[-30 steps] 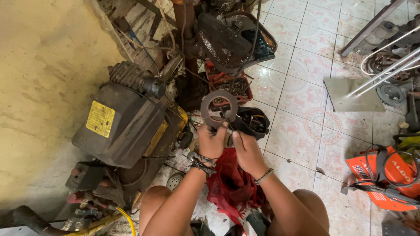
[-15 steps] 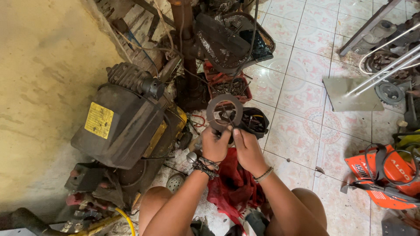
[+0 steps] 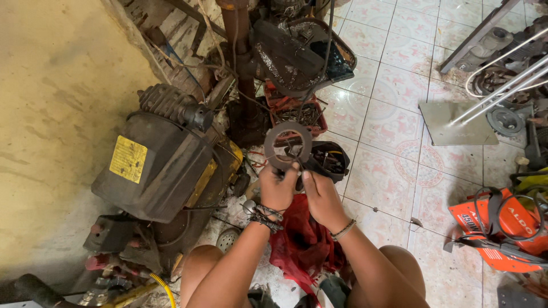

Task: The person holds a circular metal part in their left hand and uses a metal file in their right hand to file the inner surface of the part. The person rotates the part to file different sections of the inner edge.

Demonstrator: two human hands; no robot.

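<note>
The flat ring (image 3: 287, 146) I hold up is dull grey-brown, rust-toned. Under my wrists lies a deep red cloth (image 3: 302, 239). To the left, the motor housing (image 3: 154, 171) is grimy black with a yellow label (image 3: 125, 159), against a pale sandy wall (image 3: 57, 114). The floor (image 3: 394, 131) tiles are white with pink floral patterns. Far ahead sits a red tray (image 3: 297, 111); at the right, a bright orange machine (image 3: 502, 228) with black cables.

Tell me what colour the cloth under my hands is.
Red; the crumpled cloth shows best in the head view, below both hands.
</note>
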